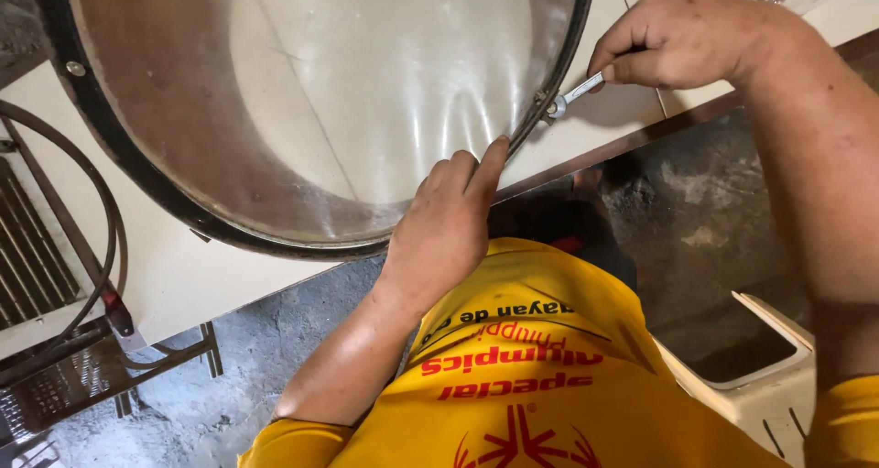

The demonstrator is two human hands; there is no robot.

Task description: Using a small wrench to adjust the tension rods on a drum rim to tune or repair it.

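Two hands are working on one drum (320,92), which is lying flat on the white worktop (183,276) with its open side facing up at me. My right hand (682,38) is closing in a tight fist around the handle of a small wrench (572,94), and the wrench head is sitting on a bolt (548,102) at the drum's right edge, just outside the dark rim (137,170). I am holding the handle close to its end, probably because that gives me the most turning force on so short a tool.

My left hand (449,225) is pressing against the near edge of the rim, fingers bent, index finger stretching along the band toward the bolt. That grip is not closing around anything; it is resting on the rim, as I judge it, to keep the drum from swinging while the wrench is pulling.

The drum is overhanging the worktop's front edge slightly, near my yellow shirt (540,367), which keeps the bolt within easy reach. A second bolt (75,68) is showing on the rim's far left. Off to my left a dark cable (101,202) is looping past a metal grille (27,248), and a pale plastic stool (760,376) is standing on the concrete floor (705,221) to my right.
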